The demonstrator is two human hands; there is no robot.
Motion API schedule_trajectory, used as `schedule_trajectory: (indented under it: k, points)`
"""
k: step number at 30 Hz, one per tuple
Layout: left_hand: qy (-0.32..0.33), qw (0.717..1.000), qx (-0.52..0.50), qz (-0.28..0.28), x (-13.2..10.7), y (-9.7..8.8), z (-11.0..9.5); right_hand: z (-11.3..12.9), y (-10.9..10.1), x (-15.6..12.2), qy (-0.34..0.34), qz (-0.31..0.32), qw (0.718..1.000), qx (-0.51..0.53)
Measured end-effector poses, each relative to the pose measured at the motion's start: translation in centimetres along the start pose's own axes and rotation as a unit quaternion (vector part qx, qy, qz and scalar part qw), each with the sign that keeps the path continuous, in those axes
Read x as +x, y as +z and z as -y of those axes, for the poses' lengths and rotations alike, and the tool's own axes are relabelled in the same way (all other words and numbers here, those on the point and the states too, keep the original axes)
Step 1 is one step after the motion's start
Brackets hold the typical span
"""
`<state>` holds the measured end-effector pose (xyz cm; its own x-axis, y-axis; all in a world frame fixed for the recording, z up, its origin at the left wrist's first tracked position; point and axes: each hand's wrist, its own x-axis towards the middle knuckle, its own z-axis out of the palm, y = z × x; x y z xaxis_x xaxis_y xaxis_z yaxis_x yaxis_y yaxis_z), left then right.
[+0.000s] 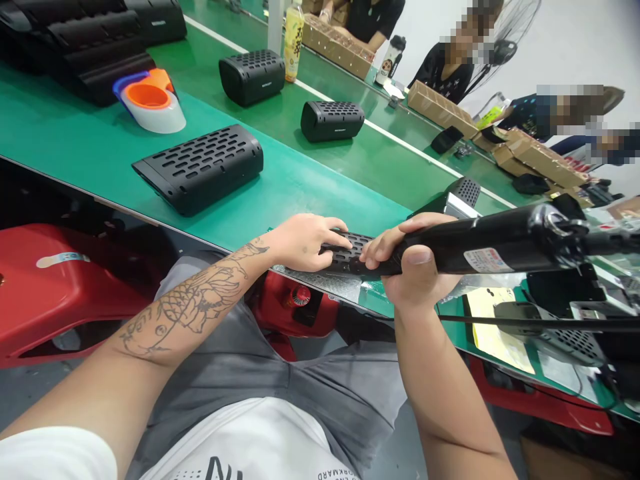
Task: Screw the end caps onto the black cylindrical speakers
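Now | right hand (pixel 417 275): tool (pixel 473 241) | left hand (pixel 303 243) on casing (pixel 356 243) | carton (pixel 337 51): contents unclear

Right hand (pixel 420 267) grips black cylindrical tool (pixel 470 239); just right of the grip, white rectangular sticker (pixel 487 261) with red print, too small to read. Below-left of grip, white fabric shirt (pixel 260 440): dark letters upside down, "ORK" and "ARD" made out; larger lettering cut off. Beyond grip, leftward: yellow plastic bottle (pixel 293 43), bold dark characters, unclear; black slotted box-shaped housing (pixel 253 77), small white mark, illegible.
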<state>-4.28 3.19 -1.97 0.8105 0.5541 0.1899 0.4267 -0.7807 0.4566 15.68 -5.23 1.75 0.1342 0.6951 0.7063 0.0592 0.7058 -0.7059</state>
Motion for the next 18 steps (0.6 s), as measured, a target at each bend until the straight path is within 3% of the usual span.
schedule_trajectory:
  k: [12, 18]
  points:
    - [-0.034, 0.999, -0.002, 0.02, 0.1, -0.3, -0.4, -1.5, -1.3, -0.2, 0.029, 0.003, 1.0, 0.004]
    - [-0.056, 0.998, -0.012, 0.033, 0.1, -0.7, -0.9, -2.0, -1.0, -0.4, 0.038, 0.04, 0.997, 0.051]
